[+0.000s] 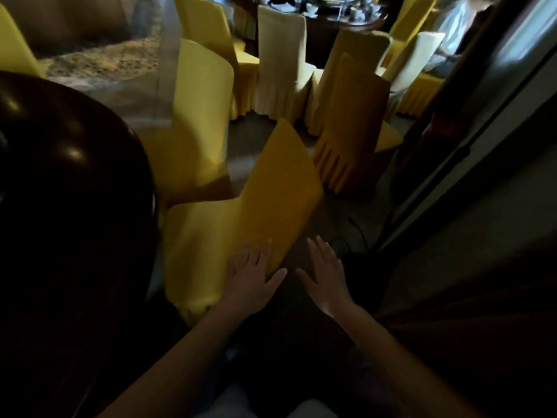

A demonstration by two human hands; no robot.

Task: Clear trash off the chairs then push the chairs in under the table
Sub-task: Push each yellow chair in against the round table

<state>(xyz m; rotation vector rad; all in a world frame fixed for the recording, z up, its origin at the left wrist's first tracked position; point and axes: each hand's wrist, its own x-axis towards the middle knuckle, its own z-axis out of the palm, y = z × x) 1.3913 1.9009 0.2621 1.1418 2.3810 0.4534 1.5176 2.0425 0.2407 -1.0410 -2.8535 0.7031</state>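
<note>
A dark round tabletop [75,176] fills the left. Just beside its edge stands a yellow-covered chair [241,224], seat toward the tabletop. The left hand [253,276] presses flat on the chair's backrest, fingers straight. The right hand [327,276] hovers released, fingers spread, just beside the backrest, holding nothing.

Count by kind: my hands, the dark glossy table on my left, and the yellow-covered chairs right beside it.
Hands: 2
Dark glossy round table: 1
Yellow fabric-covered chairs beside it: 2
Total: 5
</note>
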